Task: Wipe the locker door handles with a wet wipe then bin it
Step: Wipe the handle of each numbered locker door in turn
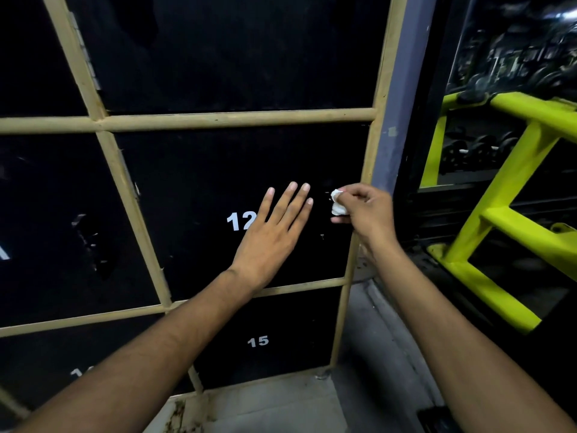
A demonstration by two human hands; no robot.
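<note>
The left hand (271, 242) lies flat on the black locker door (218, 189) marked 12, and part of the white number is hidden under it. Its fingers (292, 201) are spread out straight and hold nothing. The right hand (367, 210) is near the right edge of the same door. Its fingers are curled shut around a small white wet wipe (337, 203), scrunched into a ball. The wipe is pressed on a dark spot by the door's edge, where the handle seems to be, but it is too dark to see the handle well. A tan frame (237, 118) runs around each door. Below is another black door (268, 335) marked 15. To the right of the lockers is a grey-blue post (402, 98). Past it stands a bright yellow-green metal rack (505, 195) with dark round weights (477, 148) on it. The grey floor (368, 354) shows at the bottom.
</note>
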